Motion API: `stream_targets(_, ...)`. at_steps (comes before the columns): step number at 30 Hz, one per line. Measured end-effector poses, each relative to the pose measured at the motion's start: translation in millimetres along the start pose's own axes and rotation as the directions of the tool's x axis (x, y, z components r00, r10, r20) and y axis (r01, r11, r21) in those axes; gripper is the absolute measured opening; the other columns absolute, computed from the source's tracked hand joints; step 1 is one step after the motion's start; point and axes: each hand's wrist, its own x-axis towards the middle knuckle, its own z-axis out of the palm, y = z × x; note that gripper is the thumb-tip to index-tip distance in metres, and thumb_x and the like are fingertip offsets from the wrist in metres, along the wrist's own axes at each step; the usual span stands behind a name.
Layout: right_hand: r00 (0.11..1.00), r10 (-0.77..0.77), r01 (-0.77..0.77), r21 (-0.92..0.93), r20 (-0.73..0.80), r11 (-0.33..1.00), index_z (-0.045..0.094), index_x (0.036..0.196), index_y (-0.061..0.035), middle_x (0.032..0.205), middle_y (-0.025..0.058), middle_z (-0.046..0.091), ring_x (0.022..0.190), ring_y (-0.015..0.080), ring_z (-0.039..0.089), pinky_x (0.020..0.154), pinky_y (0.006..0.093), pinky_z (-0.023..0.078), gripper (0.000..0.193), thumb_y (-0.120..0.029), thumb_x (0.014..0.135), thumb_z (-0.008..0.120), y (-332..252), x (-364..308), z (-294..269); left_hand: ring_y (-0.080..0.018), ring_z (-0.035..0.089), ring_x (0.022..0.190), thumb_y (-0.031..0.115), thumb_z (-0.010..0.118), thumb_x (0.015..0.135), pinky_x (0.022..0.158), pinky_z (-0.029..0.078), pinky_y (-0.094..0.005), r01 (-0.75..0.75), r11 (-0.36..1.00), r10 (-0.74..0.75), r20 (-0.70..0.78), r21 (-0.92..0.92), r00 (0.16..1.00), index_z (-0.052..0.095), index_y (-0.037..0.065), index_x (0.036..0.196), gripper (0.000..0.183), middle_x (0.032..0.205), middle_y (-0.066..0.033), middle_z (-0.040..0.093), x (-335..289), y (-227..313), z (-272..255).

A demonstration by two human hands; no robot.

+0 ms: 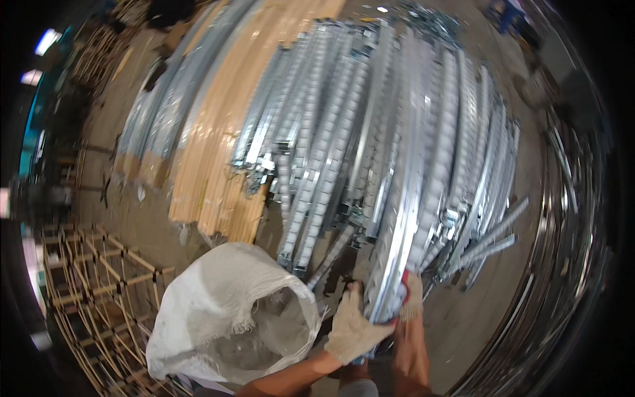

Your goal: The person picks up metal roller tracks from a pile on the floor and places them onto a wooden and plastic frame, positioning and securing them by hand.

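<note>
A long metal roller track point(401, 228), a shiny rail with a row of pale rollers, runs away from me over the pile, its near end between my hands. My left hand point(352, 325), in a cream work glove, is closed round that end from the left and below. On the opposite side my right hand point(413, 301), also gloved, grips the track; its fingers are partly hidden behind it. Red patches show beside both gloves, and I cannot tell whether they belong to the gloves. Many similar roller tracks point(324, 159) lie side by side under and around the held one.
An open white woven sack point(198, 291) stands left of my hands, with clear plastic inside. Beyond it lie tan wrapped bundles point(215, 139) and plastic-wrapped metal lengths point(175, 99). A lattice frame point(99, 284) stands at lower left. Long metal bars point(549, 264) line the right.
</note>
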Motion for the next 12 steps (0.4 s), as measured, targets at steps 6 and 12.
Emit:
stream_targets(6, 0.942, 0.189, -0.239, 0.155, 0.279, 0.959, 0.056, 0.124, -0.0019, 0.097, 0.0116, 0.067, 0.078, 0.0271, 0.068, 0.065, 0.0415, 0.059, 0.047, -0.032, 0.088, 0.063, -5.3, -130.3, 58.6, -0.0414, 0.060, 0.112, 0.046, 0.087, 0.066, 0.097, 0.050, -0.0458, -0.161, 0.976, 0.115, -0.283, -0.145, 0.952, 0.042, -0.006, 0.141, 0.101, 0.118, -0.0260, 0.059, -127.5, -12.9, -48.0)
stream_targets(12, 0.862, 0.346, -0.277, -0.228, 0.370, 0.934, 0.053, 0.135, -0.0138, 0.093, 0.0061, 0.067, 0.064, 0.0215, 0.065, 0.048, 0.0371, 0.056, 0.058, -0.053, 0.092, 0.056, 37.3, -228.7, 116.0, -0.0447, 0.051, 0.129, 0.057, 0.084, 0.066, 0.110, 0.042, -0.0485, 0.075, 0.935, -0.085, -0.013, -0.346, 0.996, 0.036, -0.010, 0.147, 0.116, 0.141, -0.0342, 0.048, -262.8, -34.7, -150.5)
